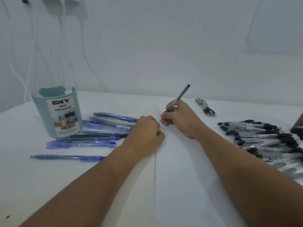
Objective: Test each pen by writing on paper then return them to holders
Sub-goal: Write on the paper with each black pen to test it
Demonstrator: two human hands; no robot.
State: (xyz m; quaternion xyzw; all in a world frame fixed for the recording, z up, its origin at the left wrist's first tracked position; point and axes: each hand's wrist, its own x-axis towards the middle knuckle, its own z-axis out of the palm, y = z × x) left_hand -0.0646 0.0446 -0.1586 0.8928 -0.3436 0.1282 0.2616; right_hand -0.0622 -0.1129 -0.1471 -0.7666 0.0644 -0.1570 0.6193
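**Kid:** Paper (188, 177) is the closest thing. It is a long white sheet running from the near edge of the tabletop (41, 185) toward the far edge. What is way over on the left?

**Helper:** By the far left corner stands a blue-green holder (57, 112). It says "desk organizer" on it, and I can't see any pens in it. Just to its right lie the blue pens (98, 130), flat in a loose bunch, most of them pointing left to right.

**Kid:** And the hands?

**Helper:** Next comes the left hand (146, 133). Its fingers are curled under and it rests on the left edge of the paper. I can't tell if it holds anything. Then the right hand (178, 118) pinches a black pen (178, 99) with the tip down on the paper, by some tiny marks (159, 117).

**Kid:** Which way does that pen lean?

**Helper:** Its top leans away and to the right, and its tip points down and left. The holder is far off to the left, past the left hand, so I think the pen must cross over there. The left hand is nearer to it.

**Kid:** What is on the right?

**Helper:** A few black pens (205, 107) near the far edge, then a big pile of black pens (262, 138) by the right edge.
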